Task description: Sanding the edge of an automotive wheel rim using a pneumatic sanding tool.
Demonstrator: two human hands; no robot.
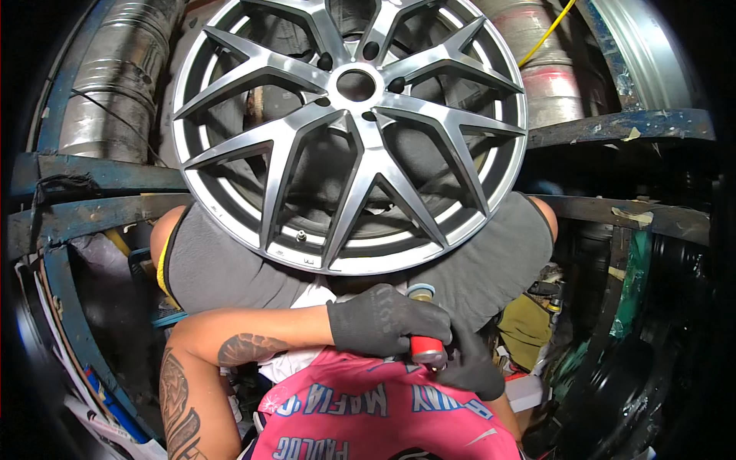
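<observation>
A small red power tool with a round, pale-edged pad, which looks like a sander [426,347], is held close to my chest. My left hand [389,320], in a dark grey glove, is wrapped around its body, with the pad showing above the fingers. At the tool's lower end, my right hand [474,366], gloved alike, closes in from the right and grips it; part of those fingers is hidden. Just beyond the hands, a large silver and black alloy wheel rim [372,134] lies face up over my knees, its split spokes and centre hole in view.
Blue-painted metal frame bars [625,129] run along both sides. Dented metal cylinders [115,84] lie at far left and far right. A yellow cable [548,32] hangs at upper right. An olive cloth [525,332] lies right of my leg, near dark glossy round shapes.
</observation>
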